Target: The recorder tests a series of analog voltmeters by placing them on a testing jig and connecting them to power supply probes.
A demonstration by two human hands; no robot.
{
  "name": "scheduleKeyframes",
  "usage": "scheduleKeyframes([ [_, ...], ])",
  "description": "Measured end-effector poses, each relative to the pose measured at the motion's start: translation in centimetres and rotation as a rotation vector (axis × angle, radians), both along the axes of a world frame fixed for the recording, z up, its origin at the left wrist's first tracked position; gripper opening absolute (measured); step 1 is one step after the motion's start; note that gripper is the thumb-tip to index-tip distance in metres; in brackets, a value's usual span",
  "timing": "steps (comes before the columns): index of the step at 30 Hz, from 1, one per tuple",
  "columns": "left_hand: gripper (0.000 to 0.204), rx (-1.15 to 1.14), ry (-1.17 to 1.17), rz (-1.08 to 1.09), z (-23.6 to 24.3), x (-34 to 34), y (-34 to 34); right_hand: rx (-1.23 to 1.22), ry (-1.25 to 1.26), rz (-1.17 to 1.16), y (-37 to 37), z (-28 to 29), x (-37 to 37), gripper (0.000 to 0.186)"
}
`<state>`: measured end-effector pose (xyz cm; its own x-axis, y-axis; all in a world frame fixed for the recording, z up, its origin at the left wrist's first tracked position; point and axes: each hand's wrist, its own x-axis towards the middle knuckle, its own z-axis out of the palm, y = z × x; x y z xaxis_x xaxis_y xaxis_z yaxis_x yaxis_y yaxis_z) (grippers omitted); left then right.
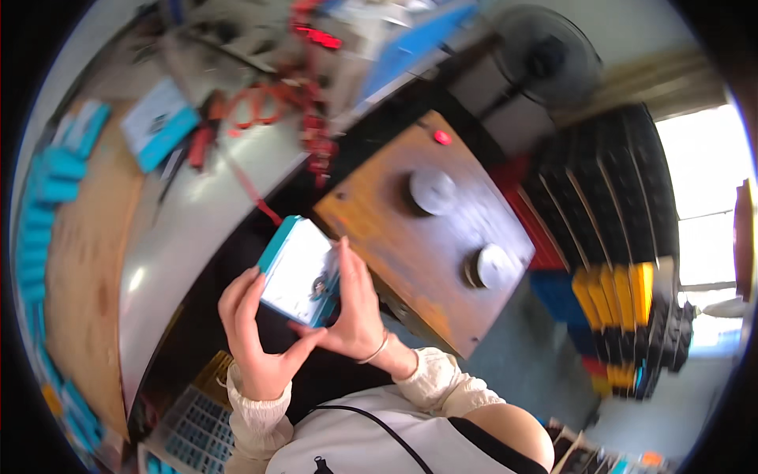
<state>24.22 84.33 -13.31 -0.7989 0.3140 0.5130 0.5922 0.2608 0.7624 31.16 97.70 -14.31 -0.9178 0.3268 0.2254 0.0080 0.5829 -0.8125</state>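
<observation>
Between my two hands is a small box (298,272) with a white top and teal sides, tilted above the dark gap by the bench edge. A small dark mark shows on its top. My left hand (257,336) has its fingers on the box's left edge and its thumb by the near corner. Along the right side, my right hand (357,312) grips it with fingers and thumb. A similar white and teal box (160,122) lies farther off on the metal bench (193,209). Beside it are scissors with orange-red handles (253,107) and a red-handled tool (202,142).
A machine with a worn metal top (379,209), two round metal discs and a red button stands to the right. Several teal boxes (35,245) line a wooden board (91,276) at left. Black bins (608,189), yellow bins (612,296) and a fan (545,55) stand beyond.
</observation>
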Motion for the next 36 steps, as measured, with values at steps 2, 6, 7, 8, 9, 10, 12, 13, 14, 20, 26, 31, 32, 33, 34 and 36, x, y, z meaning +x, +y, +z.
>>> scheduleKeyframes([
  [2,0.088,-0.019,-0.076,-0.156,-0.2,1.9,2.1,0.008,0.073,-0.105,2.3,-1.6,3.0,0.126],
  [6,0.087,0.002,-0.176,-0.429,-0.3,5.5,3.8,0.384,-0.112,-0.554,9.4,-3.3,9.9,0.115],
  [7,0.074,-0.022,-0.179,-0.430,-0.3,5.7,4.0,0.376,-0.240,-0.714,11.4,-3.5,11.4,0.115],
  [8,0.074,-0.078,-0.205,-0.434,-0.3,5.4,4.1,0.356,-0.320,-0.903,13.5,-3.8,12.3,0.114],
  [9,0.068,-0.124,-0.185,-0.463,-0.3,5.2,4.2,0.389,-0.327,-1.023,15.5,-4.0,13.2,0.112],
  [10,0.062,-0.226,-0.219,-0.467,-0.3,4.8,4.3,0.437,-0.355,-1.140,17.2,-4.4,13.8,0.112],
  [12,0.053,-0.147,-0.191,-0.477,0.0,4.0,4.5,0.453,-0.395,-1.264,19.0,-5.2,15.0,0.114],
  [13,0.053,-0.178,-0.171,-0.488,0.3,3.6,4.5,0.425,-0.427,-1.257,19.4,-5.6,15.2,0.114],
  [14,0.052,-0.207,-0.150,-0.500,0.5,3.2,4.6,0.398,-0.484,-1.297,19.6,-6.0,15.5,0.114],
  [20,0.039,-0.252,-0.193,-0.484,0.6,1.9,4.8,0.393,-0.361,-1.308,19.3,-7.1,15.1,0.114],
  [26,0.026,-0.006,-0.407,-0.604,1.3,3.5,4.4,0.445,-0.394,-1.330,19.4,-6.5,14.1,0.112],
  [31,0.015,0.869,-0.408,-0.682,7.6,5.4,4.6,0.436,-0.419,-1.278,19.4,-6.6,13.2,0.112],
  [32,0.021,1.009,-0.418,-0.806,9.2,5.4,4.9,0.482,-0.389,-1.277,19.4,-6.7,13.1,0.112],
  [33,0.021,1.010,-0.417,-0.803,10.8,5.7,5.2,0.446,-0.424,-1.272,19.5,-6.8,13.0,0.112],
  [34,0.017,1.133,-0.385,-0.782,12.5,6.2,5.4,0.446,-0.422,-1.277,19.5,-6.9,12.9,0.112],
  [36,0.010,1.373,-0.324,-0.730,15.3,6.6,5.7,0.442,-0.426,-1.279,19.4,-7.2,12.9,0.112],
])
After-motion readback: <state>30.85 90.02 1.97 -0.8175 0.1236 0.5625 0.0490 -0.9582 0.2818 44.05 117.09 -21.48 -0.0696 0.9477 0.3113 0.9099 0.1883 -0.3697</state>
